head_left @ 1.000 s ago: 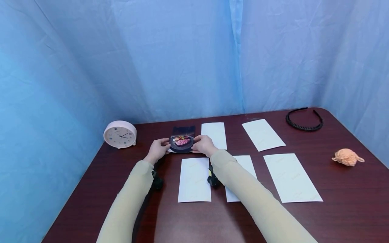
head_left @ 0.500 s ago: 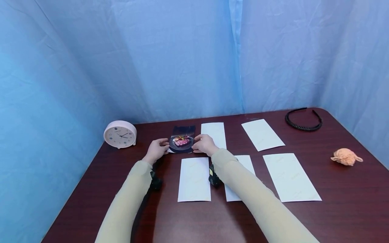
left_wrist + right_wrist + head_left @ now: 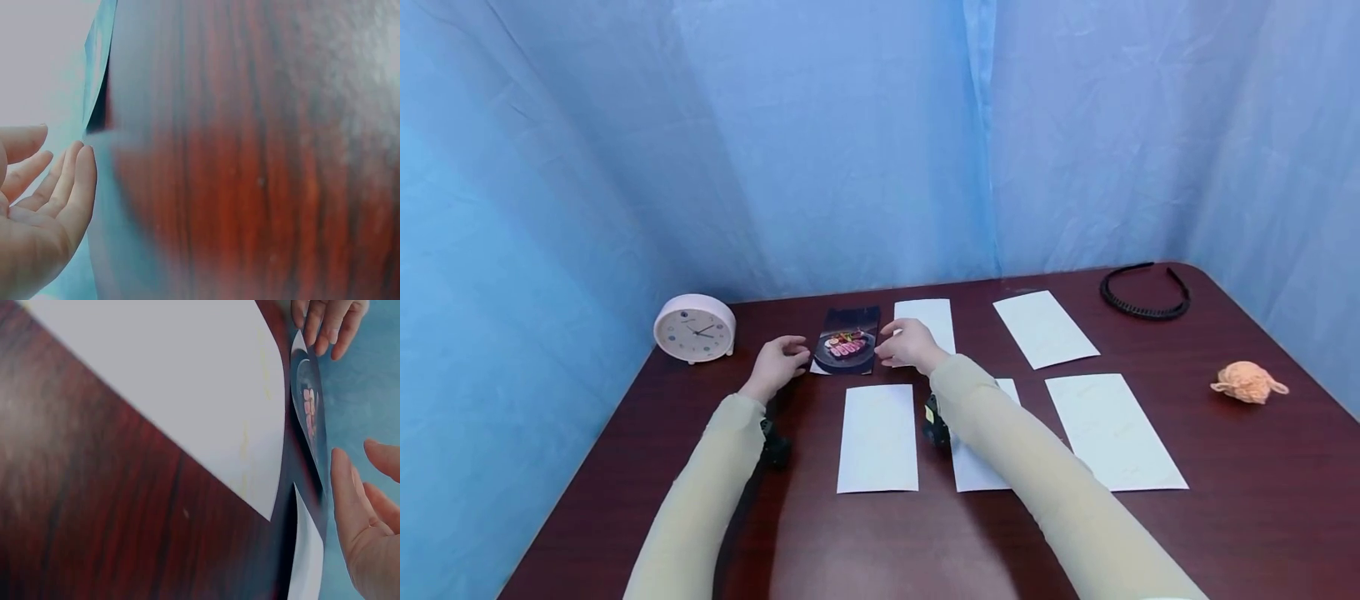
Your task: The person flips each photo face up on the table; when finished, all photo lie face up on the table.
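A dark photo print (image 3: 846, 342) of sliced meat on a plate lies face up near the table's back edge, its lower left corner showing white. To its left is my left hand (image 3: 777, 367), fingers relaxed and holding nothing. My right hand (image 3: 913, 344) hovers off the photo's right edge, partly over a white sheet (image 3: 928, 312), its fingers loosely bent around nothing. In the left wrist view the left hand (image 3: 50, 203) has its thumb apart from the fingers. The right wrist view shows the right hand (image 3: 369, 522) likewise, with the photo (image 3: 309, 400) between both hands.
More white sheets lie on the brown table (image 3: 850, 550): one at front left (image 3: 878, 437), one partly under my right forearm (image 3: 973, 467), one at front right (image 3: 1116, 429), one at back right (image 3: 1047, 329). A clock (image 3: 695, 328), black headband (image 3: 1145, 312) and peach pouf (image 3: 1249, 382) stand around.
Both hands have let go of the photo's sides and drawn apart, the left one leftward, the right one slightly up and away. The photo stays in place on the table.
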Action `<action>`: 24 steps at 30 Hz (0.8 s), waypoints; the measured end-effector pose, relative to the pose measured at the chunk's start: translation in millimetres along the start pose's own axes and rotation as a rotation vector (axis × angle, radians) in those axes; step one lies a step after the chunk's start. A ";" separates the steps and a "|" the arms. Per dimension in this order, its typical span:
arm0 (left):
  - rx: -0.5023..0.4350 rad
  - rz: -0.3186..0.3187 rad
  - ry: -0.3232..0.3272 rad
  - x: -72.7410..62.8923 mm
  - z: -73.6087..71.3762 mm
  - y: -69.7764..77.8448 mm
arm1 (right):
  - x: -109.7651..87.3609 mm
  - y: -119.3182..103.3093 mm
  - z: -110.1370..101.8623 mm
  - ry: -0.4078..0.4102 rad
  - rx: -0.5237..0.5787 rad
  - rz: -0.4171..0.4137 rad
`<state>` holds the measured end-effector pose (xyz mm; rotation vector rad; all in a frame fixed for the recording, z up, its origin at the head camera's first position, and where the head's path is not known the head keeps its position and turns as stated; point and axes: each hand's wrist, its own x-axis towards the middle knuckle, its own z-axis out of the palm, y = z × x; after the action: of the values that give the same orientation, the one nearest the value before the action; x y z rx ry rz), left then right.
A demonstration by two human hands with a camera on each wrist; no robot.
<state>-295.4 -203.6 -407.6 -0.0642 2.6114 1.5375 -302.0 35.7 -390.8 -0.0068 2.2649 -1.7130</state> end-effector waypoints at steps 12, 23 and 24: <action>0.064 0.100 0.043 -2.4 6.2 16.3 | -3.9 -0.1 -27.8 -0.015 -0.079 -0.042; 0.083 0.176 0.003 -8.8 25.1 37.3 | -7.5 3.3 -62.8 0.009 -0.204 -0.068; 0.082 0.184 0.001 -8.4 27.1 38.6 | -7.6 2.6 -66.3 0.009 -0.214 -0.076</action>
<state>-288.6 -161.3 -386.1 0.1874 2.7443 1.4806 -310.1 100.2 -375.4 -0.1330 2.4726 -1.4993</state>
